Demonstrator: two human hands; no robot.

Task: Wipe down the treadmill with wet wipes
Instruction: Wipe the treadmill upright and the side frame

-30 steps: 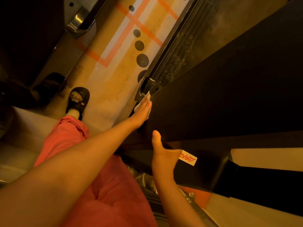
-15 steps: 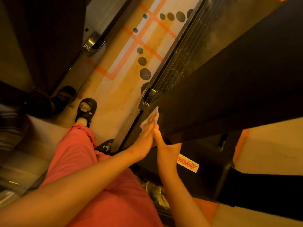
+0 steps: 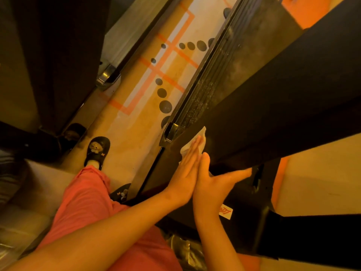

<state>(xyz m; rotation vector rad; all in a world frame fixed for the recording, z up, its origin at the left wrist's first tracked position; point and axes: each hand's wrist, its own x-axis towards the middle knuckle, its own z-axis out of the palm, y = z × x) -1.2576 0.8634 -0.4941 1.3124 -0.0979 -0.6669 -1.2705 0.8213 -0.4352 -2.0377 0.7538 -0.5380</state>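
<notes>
The treadmill (image 3: 273,114) fills the right side, a broad black surface with a dusty ribbed side rail (image 3: 203,90) along its left edge. A white wet wipe (image 3: 202,136) lies on the black surface near the rail's end cap. My left hand (image 3: 187,173) lies flat on the wipe and presses it down, fingers straight. My right hand (image 3: 214,184) sits right beside it, thumb up against the left hand. Its fingers stretch right along the panel's lower edge and hold nothing.
A white label with red lettering (image 3: 225,211) is stuck on the treadmill's lower part. The floor (image 3: 136,130) has orange lines and dark dots. My foot in a black slipper (image 3: 97,151) stands on it. Another dark machine (image 3: 58,55) with a metal end cap (image 3: 107,76) stands at the left.
My left hand has slid the wipe back toward me from the rail's end cap onto the black surface. My right hand has come up beside it and spread its fingers to the right.
</notes>
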